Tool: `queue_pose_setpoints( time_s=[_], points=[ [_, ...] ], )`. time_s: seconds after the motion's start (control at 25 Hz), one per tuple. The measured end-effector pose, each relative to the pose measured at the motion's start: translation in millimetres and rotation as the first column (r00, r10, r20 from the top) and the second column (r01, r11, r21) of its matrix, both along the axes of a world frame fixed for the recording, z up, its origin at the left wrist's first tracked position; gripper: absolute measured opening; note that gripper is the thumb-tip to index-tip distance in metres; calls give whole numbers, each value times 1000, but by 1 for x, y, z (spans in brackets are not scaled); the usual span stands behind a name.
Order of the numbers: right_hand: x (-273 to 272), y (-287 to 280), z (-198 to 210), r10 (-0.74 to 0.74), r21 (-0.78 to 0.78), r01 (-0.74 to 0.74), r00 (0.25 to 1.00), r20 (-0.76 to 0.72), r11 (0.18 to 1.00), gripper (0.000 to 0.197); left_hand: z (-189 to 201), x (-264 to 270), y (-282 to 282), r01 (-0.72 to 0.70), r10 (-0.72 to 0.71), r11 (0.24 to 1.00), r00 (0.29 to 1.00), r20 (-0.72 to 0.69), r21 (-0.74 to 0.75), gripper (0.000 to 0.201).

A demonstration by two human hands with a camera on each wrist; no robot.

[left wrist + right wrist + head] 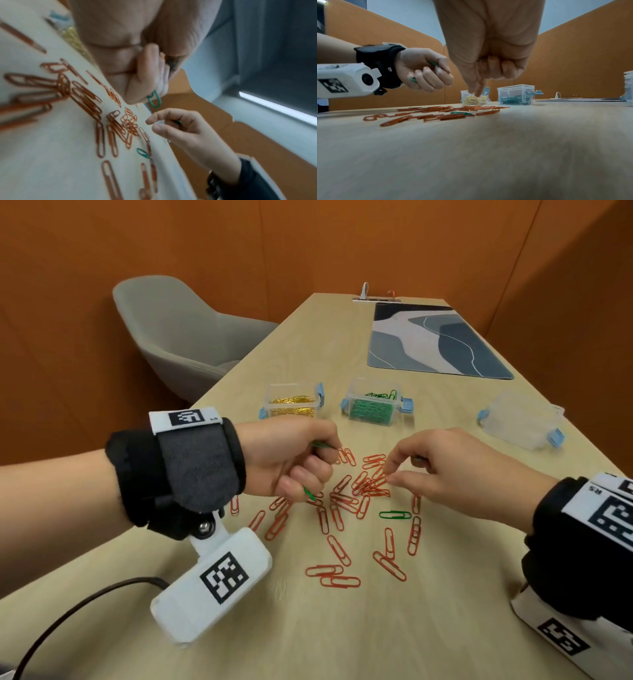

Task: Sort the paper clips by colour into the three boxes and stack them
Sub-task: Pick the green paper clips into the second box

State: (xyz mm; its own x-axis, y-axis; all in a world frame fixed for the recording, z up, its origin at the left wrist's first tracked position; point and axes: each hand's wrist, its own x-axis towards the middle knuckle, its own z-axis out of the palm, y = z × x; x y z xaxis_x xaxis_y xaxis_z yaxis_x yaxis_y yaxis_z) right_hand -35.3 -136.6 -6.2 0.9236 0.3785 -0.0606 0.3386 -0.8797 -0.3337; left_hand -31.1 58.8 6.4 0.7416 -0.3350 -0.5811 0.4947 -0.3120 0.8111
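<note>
Your gold box [291, 402] and green box [373, 405] are filled; the third box [520, 426] is empty. Red clips [342, 501] remain scattered. Your left hand [291, 460] clenches green clips; your right hand [442, 467] pinches another above the pile. One green clip [394, 514] remains. Stacking is pending.

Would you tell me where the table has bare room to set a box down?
Bare wood lies between the red clips and the near table edge, and between the green-clip box and the empty box. Under both hands it is crowded with clips.
</note>
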Motion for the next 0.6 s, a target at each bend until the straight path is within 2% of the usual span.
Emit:
queue_pose_setpoints(
  time_s=[0.12, 0.24, 0.44, 0.52, 0.6],
  points=[
    [-4, -1, 2, 31, -42, -35, 995, -91, 999, 17, -3, 0, 4, -117, 107, 987, 990, -97, -111, 30],
    [-6, -1, 0, 60, -109, -75, 989, -137, 991, 14, -8, -2, 0, -82, 71, 993, 990, -122, -84, 27],
    [-9, 1, -1, 125, -110, -150, 971, -204, 983, 10, -12, 3, -13, -31, 22, 997, 991, -133, -70, 14],
    [-9, 1, 0, 179, -76, -195, 968, -178, 978, 11, -12, 7, -17, -17, 9, 998, 993, -120, -66, 19],
    [-10, 1, 2, 213, 59, -208, 972, -99, 976, 11, -13, 10, -23, 3, -9, 998, 994, -109, -58, 23]
  ],
)
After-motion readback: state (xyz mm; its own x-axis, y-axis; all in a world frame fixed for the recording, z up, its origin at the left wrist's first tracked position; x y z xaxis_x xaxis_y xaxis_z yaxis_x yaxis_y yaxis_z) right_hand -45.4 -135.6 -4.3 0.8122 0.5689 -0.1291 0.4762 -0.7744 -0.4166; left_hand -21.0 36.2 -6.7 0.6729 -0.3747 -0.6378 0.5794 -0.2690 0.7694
